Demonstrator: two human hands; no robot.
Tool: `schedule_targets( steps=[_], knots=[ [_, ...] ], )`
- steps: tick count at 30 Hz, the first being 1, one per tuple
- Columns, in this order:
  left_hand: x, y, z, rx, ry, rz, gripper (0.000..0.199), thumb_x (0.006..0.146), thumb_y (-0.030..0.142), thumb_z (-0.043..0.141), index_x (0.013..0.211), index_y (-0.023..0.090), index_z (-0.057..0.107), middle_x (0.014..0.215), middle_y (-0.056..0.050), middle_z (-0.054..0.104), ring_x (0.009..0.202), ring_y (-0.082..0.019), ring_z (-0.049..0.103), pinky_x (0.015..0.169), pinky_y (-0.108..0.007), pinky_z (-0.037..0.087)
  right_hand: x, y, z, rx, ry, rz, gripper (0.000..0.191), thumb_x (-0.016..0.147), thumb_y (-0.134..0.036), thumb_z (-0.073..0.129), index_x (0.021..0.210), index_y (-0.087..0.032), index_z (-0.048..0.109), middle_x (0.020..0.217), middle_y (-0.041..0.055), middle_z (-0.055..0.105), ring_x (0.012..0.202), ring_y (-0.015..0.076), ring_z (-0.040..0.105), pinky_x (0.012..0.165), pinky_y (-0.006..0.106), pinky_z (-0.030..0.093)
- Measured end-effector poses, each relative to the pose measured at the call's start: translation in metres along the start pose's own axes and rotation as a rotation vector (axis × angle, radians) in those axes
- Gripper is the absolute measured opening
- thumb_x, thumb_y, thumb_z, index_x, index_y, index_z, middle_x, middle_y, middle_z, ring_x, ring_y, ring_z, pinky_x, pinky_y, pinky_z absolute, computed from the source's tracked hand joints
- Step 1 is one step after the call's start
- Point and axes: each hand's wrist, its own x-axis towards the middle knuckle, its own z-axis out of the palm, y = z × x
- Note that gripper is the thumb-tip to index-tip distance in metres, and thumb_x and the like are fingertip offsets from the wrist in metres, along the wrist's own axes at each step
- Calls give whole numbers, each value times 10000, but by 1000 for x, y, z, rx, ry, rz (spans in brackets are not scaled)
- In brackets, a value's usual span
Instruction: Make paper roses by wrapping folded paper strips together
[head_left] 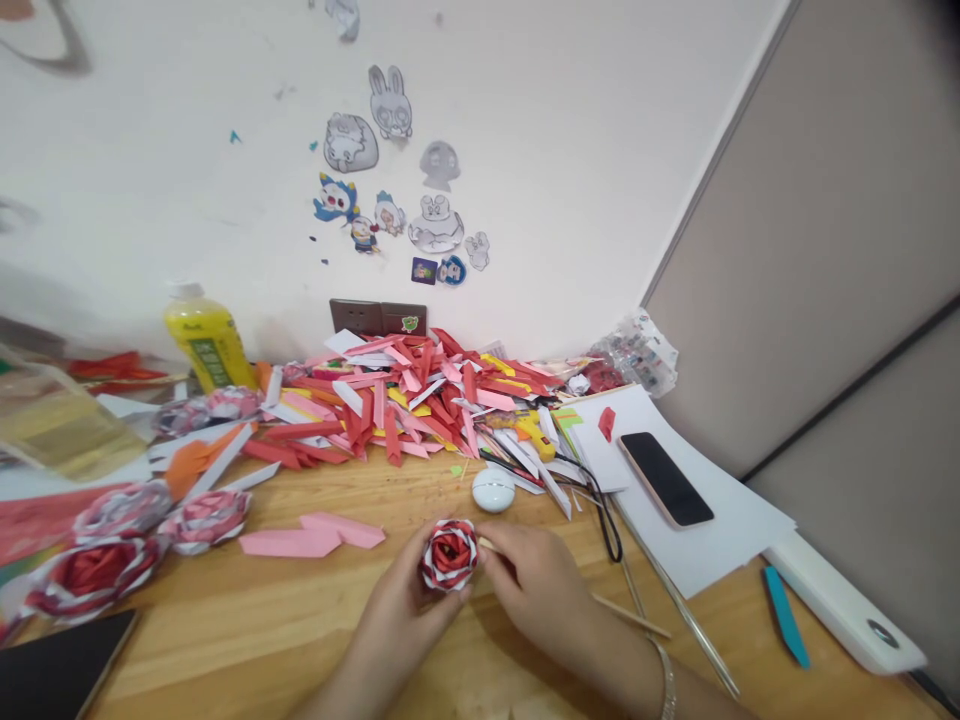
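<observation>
Cupping a red-and-white paper rose (450, 556) from the left, the left hand (405, 600) holds it over the near middle of the counter (225, 640); the right hand (538, 580) pinches a thin stick (487, 544) beside it. The rose looks light and crushable, best held loosely around its outer edge.

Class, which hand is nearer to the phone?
Right: the right hand is left of and below the phone in the picture; the left hand is farther left, holding the rose.

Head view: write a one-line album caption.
The left hand cradles a round red-and-white paper rose; the right hand pinches a thin pale stick beside it.
</observation>
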Motion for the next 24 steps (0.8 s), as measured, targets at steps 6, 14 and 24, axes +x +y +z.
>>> schedule_targets(
  steps=[6,14,24],
  knots=[
    [-4,10,-2,128,31,43,416,659,242,663,1020,194,462,982,-63,627,919,-242,633,818,-383,517,-1,2,1,62,129,19,226,858,-194,473,1047,-193,597,828,40,676,767,179,622,646,251,416],
    [-3,15,0,52,98,39,492,614,238,697,1029,208,434,1001,-44,606,934,-227,627,825,-357,508,-6,-3,6,111,295,-29,120,862,-201,470,812,-178,577,736,22,614,659,141,548,577,233,378],
    [-3,10,6,-143,60,19,494,603,209,701,1004,214,412,956,-38,607,900,-215,635,792,-355,517,-9,-2,12,53,343,-135,158,871,-167,442,852,-181,598,743,31,604,678,149,537,567,239,391]
  ],
)
